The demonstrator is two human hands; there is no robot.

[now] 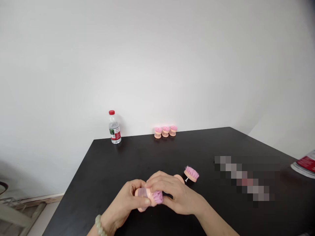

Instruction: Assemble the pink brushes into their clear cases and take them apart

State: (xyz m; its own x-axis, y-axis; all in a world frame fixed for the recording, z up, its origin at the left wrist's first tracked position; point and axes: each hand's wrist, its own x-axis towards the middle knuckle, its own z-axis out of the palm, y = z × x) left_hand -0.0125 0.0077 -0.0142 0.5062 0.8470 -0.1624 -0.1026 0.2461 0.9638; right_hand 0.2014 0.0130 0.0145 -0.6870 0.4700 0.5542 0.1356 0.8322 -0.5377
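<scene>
Low over the near part of the black table (118, 170), both hands hold one small scrubbing brush (157, 197) with pink bristles and a peach-coloured body. My left hand (131, 198) is closed around its translucent base end. From the other side, my right hand (169, 188) has its fingers wrapped over the bristle end, covering part of it. Just beyond the right hand lies a loose brush head (192, 173), tilted, with a white stem underneath. Beside it a round peach-coloured part (179, 178) is partly hidden by the right hand.
Three similar brushes (165, 132) stand in a row at the table's back edge by the wall. A water bottle (115, 129) with a red cap stands to their left. A blurred-out long item (242, 178) lies at right, and a red-and-white object (306, 165) is at the right edge.
</scene>
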